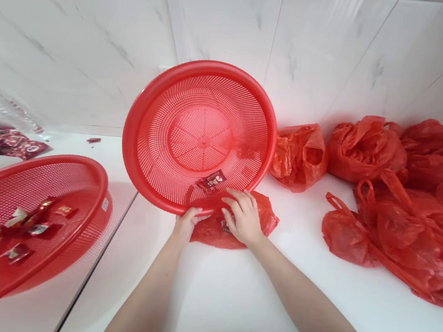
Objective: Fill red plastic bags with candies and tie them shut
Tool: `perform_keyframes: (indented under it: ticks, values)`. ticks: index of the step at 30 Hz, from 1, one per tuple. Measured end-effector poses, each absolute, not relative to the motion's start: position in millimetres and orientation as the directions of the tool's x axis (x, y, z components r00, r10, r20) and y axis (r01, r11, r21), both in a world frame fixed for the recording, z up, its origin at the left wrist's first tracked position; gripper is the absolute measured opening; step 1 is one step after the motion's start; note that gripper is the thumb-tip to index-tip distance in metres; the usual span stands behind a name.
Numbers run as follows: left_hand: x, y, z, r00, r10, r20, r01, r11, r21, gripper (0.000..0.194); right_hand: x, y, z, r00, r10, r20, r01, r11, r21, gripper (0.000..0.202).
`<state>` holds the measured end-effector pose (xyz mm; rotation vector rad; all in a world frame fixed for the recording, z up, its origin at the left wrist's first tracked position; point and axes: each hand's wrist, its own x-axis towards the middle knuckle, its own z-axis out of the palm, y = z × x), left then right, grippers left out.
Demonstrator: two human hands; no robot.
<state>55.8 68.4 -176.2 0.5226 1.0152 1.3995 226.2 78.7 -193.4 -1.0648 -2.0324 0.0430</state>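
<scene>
A red mesh plastic basket (213, 82) is tilted up on its side, its open mouth facing me. My left hand (187, 227) grips its lower rim, the thumb over the edge and the other fingers hidden behind. One small dark-red wrapped packet (212, 182) lies inside, near the lower right wall. My right hand (242, 215) is at the lower right rim beside that packet, fingers apart and slightly bent, with nothing visibly held. Under the rim and my hands a red plastic bag (266, 214) lies on the white tabletop, and part of a packet shows at it below my right fingers.
At left a second red mesh basket (91, 181) holds several small wrapped packets (31, 222). More red packets (16, 145) lie behind it. Filled red bags (366, 150) line the tiled wall at right, with loose red bags (409, 237) in front. A seam (97, 261) crosses the tabletop.
</scene>
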Motion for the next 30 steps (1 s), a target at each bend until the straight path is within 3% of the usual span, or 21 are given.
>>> perform_keyframes:
  ticks: [4,6,10,15,20,23,26,30]
  values:
    - [63.6,65.1,-182.9,-0.123,0.955,-0.27,-0.542,0.163,0.824,0.038,218.6,77.0,-191.0,-0.391,0.706,0.59,0.723,0.633,-0.278,0.066]
    - [67.0,64.7,-186.6,-0.141,0.951,-0.276,-0.544,0.158,0.824,0.039,217.8,76.4,-191.2,-0.427,0.706,0.565,0.709,0.649,-0.275,0.071]
    - [66.9,65.1,-187.3,-0.183,0.947,-0.265,-0.559,0.121,0.82,0.043,221.2,78.0,-195.7,-0.498,0.654,0.57,0.578,0.74,-0.345,0.056]
    - [57.8,68.0,-182.8,-0.162,0.957,-0.239,-0.557,0.111,0.823,0.039,221.2,78.6,-203.2,-0.39,0.674,0.628,0.442,0.735,-0.515,0.032]
    - [47.1,73.3,-182.2,-0.191,0.953,-0.236,-0.569,0.089,0.818,0.034,221.0,78.2,-206.2,-0.098,0.834,0.542,0.348,0.539,-0.767,0.029]
    - [42.0,75.2,-181.6,-0.222,0.95,-0.217,-0.576,0.052,0.815,0.039,224.0,81.1,-206.4,-0.021,0.878,0.479,0.317,0.46,-0.83,0.029]
    - [41.7,75.2,-180.7,-0.233,0.948,-0.216,-0.576,0.044,0.816,0.042,227.8,83.7,-204.6,0.02,0.833,0.553,0.369,0.508,-0.778,0.024]
    - [51.7,70.6,-183.7,-0.251,0.937,-0.242,-0.558,0.064,0.827,0.043,230.9,83.3,-195.3,-0.049,0.704,0.709,0.557,0.608,-0.566,0.021]
